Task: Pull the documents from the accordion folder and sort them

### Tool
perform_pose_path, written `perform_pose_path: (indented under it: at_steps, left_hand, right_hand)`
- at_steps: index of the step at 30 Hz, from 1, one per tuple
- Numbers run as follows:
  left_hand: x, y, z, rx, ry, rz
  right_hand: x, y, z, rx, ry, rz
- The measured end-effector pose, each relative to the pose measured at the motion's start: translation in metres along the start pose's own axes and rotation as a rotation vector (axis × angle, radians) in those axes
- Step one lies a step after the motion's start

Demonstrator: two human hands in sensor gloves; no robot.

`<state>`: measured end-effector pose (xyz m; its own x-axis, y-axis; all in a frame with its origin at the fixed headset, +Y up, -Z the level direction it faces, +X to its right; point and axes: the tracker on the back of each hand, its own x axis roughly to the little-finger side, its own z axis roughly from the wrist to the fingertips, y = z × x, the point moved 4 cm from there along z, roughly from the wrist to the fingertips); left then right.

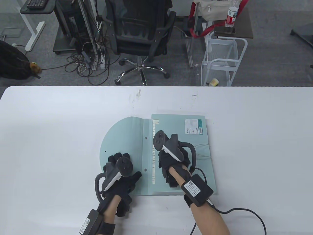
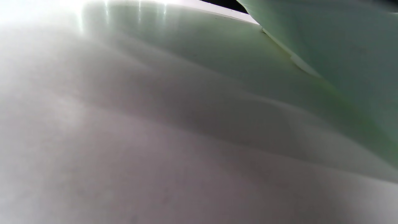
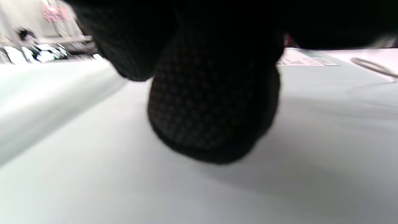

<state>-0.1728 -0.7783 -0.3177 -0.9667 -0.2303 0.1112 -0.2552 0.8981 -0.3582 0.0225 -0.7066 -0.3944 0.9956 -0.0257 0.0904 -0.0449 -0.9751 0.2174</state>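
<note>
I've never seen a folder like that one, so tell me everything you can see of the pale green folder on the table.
The accordion folder lies flat on the white table, pale green, of smooth plastic by its look. Its rounded flap is folded open to the left, with two small studs along the hinge. A white printed label sits near its far right corner, and a thin elastic cord loops over the body. The left hand rests on the flap; the right hand rests on the body.

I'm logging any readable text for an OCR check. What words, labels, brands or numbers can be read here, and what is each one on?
No text is sharp enough to quote.
Sticker on the accordion folder: print and barcode too small.
White index tabs along its opening: characters too small.
Label on the right wrist box: too small.
Label on the left wrist box: too small.
Red label on the bottle: blurred.
</note>
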Motion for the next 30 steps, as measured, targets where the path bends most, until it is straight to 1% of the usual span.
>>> perform_pose_path:
  at_steps: [1,4,5,6,9,11,15,17,20,22,24,27,30]
  left_hand:
    - [0.0,0.0,0.0,-0.001,0.002,-0.004]
    - [-0.003,0.001,-0.002,-0.012,0.004,-0.005]
    - [-0.003,0.001,-0.002,-0.013,0.005,-0.001]
    - [-0.003,0.001,-0.002,-0.011,0.006,0.003]
    - [-0.004,0.0,-0.002,-0.019,0.023,0.014]
    - [-0.006,-0.001,-0.002,-0.029,0.035,0.035]
    - [-0.009,-0.003,-0.003,-0.03,0.042,0.054]
    - [-0.009,-0.002,-0.003,-0.037,0.045,0.062]
    - [-0.009,-0.001,-0.004,-0.047,0.064,0.071]
    - [-0.009,-0.001,-0.005,-0.05,0.076,0.067]
    - [-0.009,-0.002,-0.005,-0.052,0.079,0.076]
    - [-0.007,-0.003,-0.004,-0.045,0.081,0.069]
    - [-0.006,-0.004,-0.003,-0.039,0.086,0.066]
  right_hand:
    - [-0.001,0.002,0.002,-0.018,0.015,-0.011]
    - [-0.002,0.017,0.009,-0.132,0.097,0.001]
    - [-0.002,0.021,0.01,-0.154,0.117,0.004]
    - [-0.002,0.023,0.01,-0.161,0.142,0.002]
    - [-0.005,0.022,0.009,-0.145,0.16,-0.03]
    - [-0.009,0.023,0.006,-0.182,0.17,-0.088]
    - [-0.018,0.026,0.002,-0.184,0.156,-0.191]
    - [-0.02,0.026,0.001,-0.16,0.144,-0.22]
    - [-0.014,0.019,0.001,-0.102,0.132,-0.153]
    - [-0.004,0.009,0.001,-0.035,0.132,-0.072]
    - [0.008,-0.003,0.001,-0.003,0.133,0.007]
    - [0.024,-0.021,-0.003,-0.006,0.123,0.1]
    - [0.047,-0.042,-0.008,-0.051,0.099,0.182]
